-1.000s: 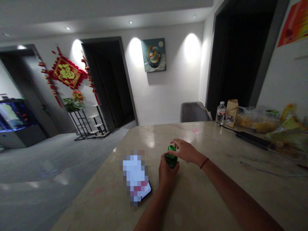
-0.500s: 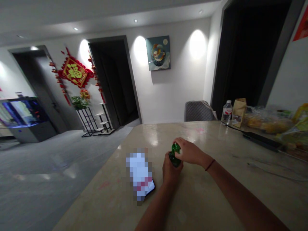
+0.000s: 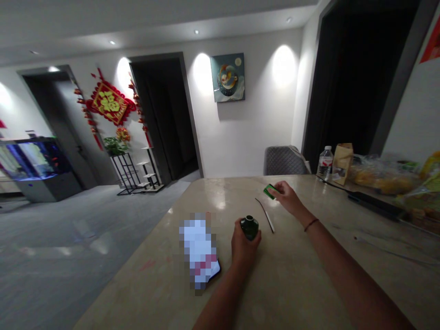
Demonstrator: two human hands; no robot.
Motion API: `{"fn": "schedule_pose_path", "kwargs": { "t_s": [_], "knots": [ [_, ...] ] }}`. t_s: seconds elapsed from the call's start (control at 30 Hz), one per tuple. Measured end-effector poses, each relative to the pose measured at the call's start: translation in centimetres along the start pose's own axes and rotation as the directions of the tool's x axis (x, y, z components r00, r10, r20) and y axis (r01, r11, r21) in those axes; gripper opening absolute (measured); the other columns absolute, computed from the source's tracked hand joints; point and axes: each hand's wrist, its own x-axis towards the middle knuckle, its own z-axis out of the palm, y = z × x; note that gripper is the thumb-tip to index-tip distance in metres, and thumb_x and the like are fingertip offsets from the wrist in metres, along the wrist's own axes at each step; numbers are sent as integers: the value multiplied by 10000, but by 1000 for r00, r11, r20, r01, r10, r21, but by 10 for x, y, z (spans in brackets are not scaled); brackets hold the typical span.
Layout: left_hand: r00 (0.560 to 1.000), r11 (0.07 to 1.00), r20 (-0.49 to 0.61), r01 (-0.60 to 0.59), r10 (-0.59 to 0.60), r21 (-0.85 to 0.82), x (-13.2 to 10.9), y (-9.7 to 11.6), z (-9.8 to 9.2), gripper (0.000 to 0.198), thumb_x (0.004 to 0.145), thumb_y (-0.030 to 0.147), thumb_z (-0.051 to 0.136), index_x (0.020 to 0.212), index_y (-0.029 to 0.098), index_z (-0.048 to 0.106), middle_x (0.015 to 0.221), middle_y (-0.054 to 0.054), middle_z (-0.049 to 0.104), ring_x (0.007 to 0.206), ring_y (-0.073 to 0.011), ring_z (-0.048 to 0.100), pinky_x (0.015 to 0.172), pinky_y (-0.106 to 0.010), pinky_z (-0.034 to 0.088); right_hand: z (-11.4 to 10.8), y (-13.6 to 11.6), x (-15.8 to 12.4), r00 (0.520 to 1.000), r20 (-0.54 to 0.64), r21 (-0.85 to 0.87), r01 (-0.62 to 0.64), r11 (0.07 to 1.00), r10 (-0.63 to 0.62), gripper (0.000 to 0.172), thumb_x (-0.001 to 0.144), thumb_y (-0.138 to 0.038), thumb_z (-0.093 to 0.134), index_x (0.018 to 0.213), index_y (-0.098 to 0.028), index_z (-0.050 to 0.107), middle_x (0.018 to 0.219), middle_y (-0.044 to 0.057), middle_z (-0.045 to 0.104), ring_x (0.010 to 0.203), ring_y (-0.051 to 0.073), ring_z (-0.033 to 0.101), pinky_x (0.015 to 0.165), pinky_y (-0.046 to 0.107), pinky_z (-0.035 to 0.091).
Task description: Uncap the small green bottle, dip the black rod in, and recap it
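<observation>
My left hand [image 3: 244, 247] is wrapped round a small dark green bottle [image 3: 250, 228], which stands upright on the table with its narrow round mouth uncovered. Up and to the right, my right hand [image 3: 284, 195] pinches a small, flat-looking bright green piece [image 3: 270, 191] with a dark edge; its exact kind is unclear. Between the bottle and my right hand lies a thin dark stick with a whitish section [image 3: 269, 220]. Left of my left hand, a phone [image 3: 216, 270] rests on the table, most of it blurred out by large pixels.
The pale glossy table [image 3: 292, 293] has its left edge over the grey floor. At the right back stand a water bottle [image 3: 325, 161], a brown paper bag [image 3: 342, 162] and plastic-bagged food [image 3: 381, 173]. A long black device [image 3: 374, 204] lies before them. A grey chair [image 3: 285, 160] is behind.
My right hand has left the bottle's top, moving up and right with the bright green piece. The bottle's mouth and the thin stick now show. My left hand stays around the bottle.
</observation>
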Motion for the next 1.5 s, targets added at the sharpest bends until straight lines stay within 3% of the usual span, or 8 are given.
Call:
{"fn": "schedule_pose_path", "kwargs": {
  "t_s": [0.13, 0.27, 0.43, 0.57, 0.73, 0.97, 1.2, 1.5],
  "knots": [
    [1000, 1000, -12, -3, 3, -6, 0, 0, 0, 542, 605, 349, 641, 1077, 185, 431, 930, -52, 582, 831, -154, 558, 763, -279, 415, 1, 64, 1, 978, 23, -197, -197, 960, 206, 353, 615, -295, 587, 890, -154, 416, 825, 59, 575, 700, 153, 561, 608, 251, 419],
    [1000, 1000, 1, 0, 0, 9, 0, -1, 0, 551, 604, 354, 642, 1081, 188, 423, 935, -52, 581, 830, -152, 558, 760, -275, 418, 2, 90, -11, 940, 221, -422, -149, 895, 260, 379, 585, -201, 576, 932, -121, 448, 891, 94, 584, 781, 171, 567, 656, 240, 414],
    [1000, 1000, 3, 5, -5, -5, 0, 1, 0, 531, 598, 341, 648, 1061, 191, 436, 929, -47, 586, 828, -147, 561, 758, -266, 417, -10, 78, -14, 881, 254, -717, -106, 689, 400, 380, 600, -209, 558, 958, -90, 513, 958, 159, 585, 881, 246, 564, 695, 293, 404],
    [1000, 1000, 4, -5, 5, -11, 0, 1, -1, 531, 600, 339, 648, 1063, 188, 438, 932, -48, 587, 830, -148, 563, 762, -268, 416, -10, 50, -13, 924, 115, -830, -112, 546, 364, 463, 622, -302, 573, 1024, -84, 502, 1049, 196, 535, 981, 314, 506, 756, 379, 393],
    [1000, 1000, 5, -10, 10, -1, 0, 1, 0, 534, 605, 342, 643, 1070, 188, 431, 927, -48, 588, 818, -147, 562, 756, -271, 420, 3, 22, -15, 970, 133, -817, -10, 576, 205, 453, 688, -372, 525, 1050, -100, 496, 1044, 183, 530, 977, 301, 501, 788, 389, 380],
    [1000, 1000, 10, -25, 24, 10, 0, 1, 0, 536, 609, 355, 637, 1075, 191, 427, 932, -47, 587, 826, -144, 562, 756, -268, 419, 5, 32, -18, 912, 142, -818, -110, 564, 384, 452, 713, -356, 503, 1094, -115, 485, 1053, 182, 521, 947, 317, 522, 726, 398, 405],
    [1000, 999, 9, -23, 23, 28, 0, 0, 0, 524, 614, 353, 635, 1064, 188, 424, 925, -49, 586, 820, -145, 561, 754, -267, 420, 22, 21, -25, 955, 296, -774, 228, 591, 18, 250, 787, -231, 444, 939, -96, 589, 965, 158, 583, 982, 261, 508, 830, 343, 380],
    [1000, 1000, 10, -10, 10, 19, 1, 0, 0, 530, 593, 350, 651, 1054, 189, 445, 938, -50, 588, 843, -152, 562, 769, -270, 418, 47, 16, -39, 888, 323, -798, 69, 599, 327, 335, 799, -25, 321, 947, -51, 620, 984, 200, 613, 947, 233, 580, 764, 283, 436]
  ]
}}
